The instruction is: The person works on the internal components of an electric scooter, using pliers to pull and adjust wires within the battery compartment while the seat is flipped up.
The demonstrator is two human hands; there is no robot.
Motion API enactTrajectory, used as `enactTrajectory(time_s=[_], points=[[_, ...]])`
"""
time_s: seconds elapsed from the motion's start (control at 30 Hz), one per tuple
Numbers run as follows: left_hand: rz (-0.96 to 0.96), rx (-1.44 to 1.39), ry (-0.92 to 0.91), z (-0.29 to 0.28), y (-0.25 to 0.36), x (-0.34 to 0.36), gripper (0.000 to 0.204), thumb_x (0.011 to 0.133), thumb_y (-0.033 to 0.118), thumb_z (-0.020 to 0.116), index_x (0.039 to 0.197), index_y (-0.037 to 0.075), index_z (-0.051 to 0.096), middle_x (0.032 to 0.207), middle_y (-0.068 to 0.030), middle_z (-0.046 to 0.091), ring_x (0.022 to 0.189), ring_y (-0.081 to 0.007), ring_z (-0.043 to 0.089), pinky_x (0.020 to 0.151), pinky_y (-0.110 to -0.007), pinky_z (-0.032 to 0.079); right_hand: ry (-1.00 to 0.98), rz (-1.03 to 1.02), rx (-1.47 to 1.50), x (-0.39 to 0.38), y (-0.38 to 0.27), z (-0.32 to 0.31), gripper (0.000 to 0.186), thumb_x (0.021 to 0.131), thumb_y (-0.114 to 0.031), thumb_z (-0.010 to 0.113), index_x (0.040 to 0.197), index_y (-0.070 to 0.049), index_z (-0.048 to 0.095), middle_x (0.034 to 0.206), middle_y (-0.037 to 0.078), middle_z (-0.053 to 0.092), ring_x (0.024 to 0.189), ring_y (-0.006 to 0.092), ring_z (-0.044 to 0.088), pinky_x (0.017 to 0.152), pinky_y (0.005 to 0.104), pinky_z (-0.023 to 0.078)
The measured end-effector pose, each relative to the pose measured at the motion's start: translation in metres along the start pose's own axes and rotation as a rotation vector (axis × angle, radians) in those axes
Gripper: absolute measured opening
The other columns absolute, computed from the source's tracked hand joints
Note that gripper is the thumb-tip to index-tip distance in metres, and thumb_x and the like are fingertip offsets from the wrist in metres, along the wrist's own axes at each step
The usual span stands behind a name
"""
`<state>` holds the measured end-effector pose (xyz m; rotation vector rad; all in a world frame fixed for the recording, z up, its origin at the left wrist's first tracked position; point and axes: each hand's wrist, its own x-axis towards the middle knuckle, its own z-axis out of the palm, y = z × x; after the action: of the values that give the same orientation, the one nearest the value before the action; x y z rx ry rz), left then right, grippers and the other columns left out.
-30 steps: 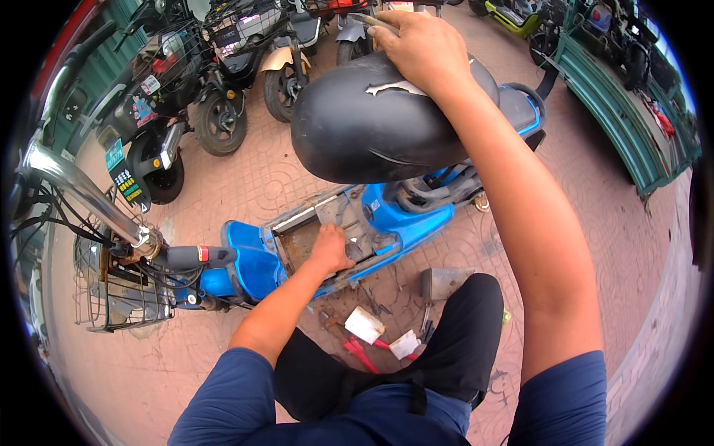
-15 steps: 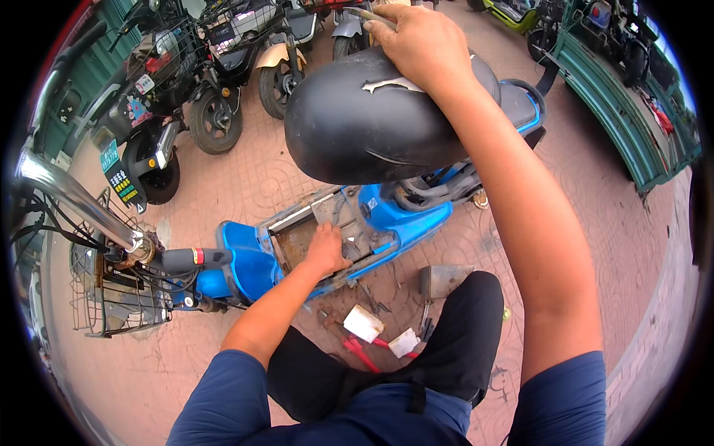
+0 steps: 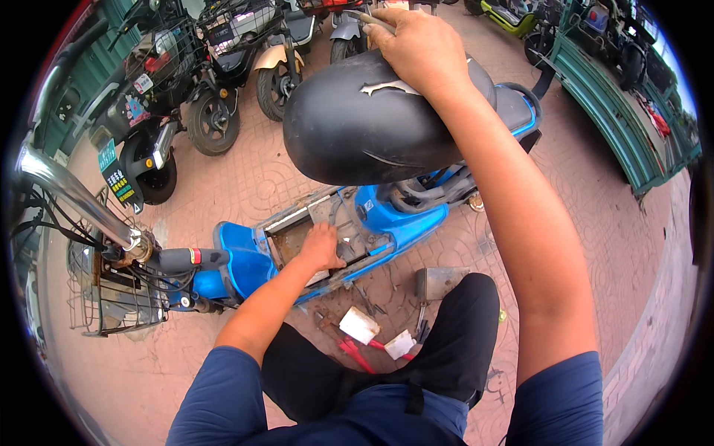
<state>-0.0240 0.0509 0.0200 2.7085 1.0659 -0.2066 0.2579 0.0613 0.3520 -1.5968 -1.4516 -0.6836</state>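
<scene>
A blue electric scooter (image 3: 256,271) stands across in front of me, its floorboard compartment (image 3: 286,241) uncovered and dirty inside. My left hand (image 3: 321,247) reaches down onto a grey panel (image 3: 324,212) at that compartment, thumb apart from the fingers; the fingertips are partly hidden. Above it rises the black scooter seat (image 3: 349,126), its cover torn with pale padding showing. Over the seat's far side, my right hand (image 3: 424,48) pinches a thin, stick-like tool (image 3: 364,16), its kind unclear. The right wrist lies over the seat by the tear.
On the paving by my knees lie a grey metal box (image 3: 440,282), white blocks (image 3: 359,325), red-handled tools (image 3: 358,355) and several small tools. Parked scooters (image 3: 212,123) line the back left. A green cargo bed (image 3: 610,123) stands at the right, a wire basket (image 3: 119,301) at the left.
The whole view has shifted very slightly. Both hands keep the same places on the scooter.
</scene>
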Motion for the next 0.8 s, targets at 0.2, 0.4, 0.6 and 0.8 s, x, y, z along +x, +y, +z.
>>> enactTrajectory(time_s=[0.2, 0.4, 0.6, 0.8], points=[[-0.055, -0.028, 0.024, 0.009, 0.001, -0.002, 0.085, 0.067, 0.041, 0.095, 0.128, -0.008, 0.060, 0.133, -0.0262, 0.055, 0.130, -0.0429, 0.053, 0.111, -0.047, 0.047, -0.108, 0.048, -0.026, 0.004, -0.005, -0.007, 0.033, 0.095, -0.043, 0.067, 0.116, -0.021, 0.081, 0.098, 0.012, 0.079, 0.095, 0.0340, 0.075, 0.085, 0.0483, 0.059], [-0.033, -0.114, -0.014, -0.001, -0.002, -0.002, 0.081, 0.072, 0.042, 0.092, 0.129, -0.006, 0.061, 0.132, -0.0256, 0.056, 0.130, -0.0433, 0.053, 0.110, -0.048, 0.047, -0.088, 0.047, -0.046, 0.003, -0.004, -0.007, 0.033, 0.096, -0.042, 0.066, 0.116, -0.021, 0.081, 0.098, 0.012, 0.079, 0.095, 0.0334, 0.076, 0.083, 0.0478, 0.059], [-0.082, -0.231, 0.351, 0.023, 0.015, -0.007, 0.057, 0.083, 0.035, 0.085, 0.120, -0.003, 0.064, 0.119, -0.0214, 0.062, 0.118, -0.0412, 0.057, 0.101, -0.050, 0.048, 0.019, 0.012, 0.019, 0.002, -0.005, -0.003, 0.031, 0.094, -0.038, 0.069, 0.115, -0.019, 0.081, 0.091, 0.014, 0.078, 0.084, 0.0341, 0.074, 0.077, 0.0431, 0.059], [-0.187, -0.306, 0.620, 0.058, 0.030, -0.008, 0.036, 0.093, 0.020, 0.071, 0.121, -0.001, 0.065, 0.119, -0.0189, 0.062, 0.117, -0.0410, 0.056, 0.100, -0.051, 0.046, -0.082, 0.083, 0.116, 0.005, -0.022, -0.038, 0.028, 0.095, -0.031, 0.069, 0.110, -0.009, 0.079, 0.099, 0.023, 0.075, 0.092, 0.0419, 0.073, 0.083, 0.0531, 0.056]])
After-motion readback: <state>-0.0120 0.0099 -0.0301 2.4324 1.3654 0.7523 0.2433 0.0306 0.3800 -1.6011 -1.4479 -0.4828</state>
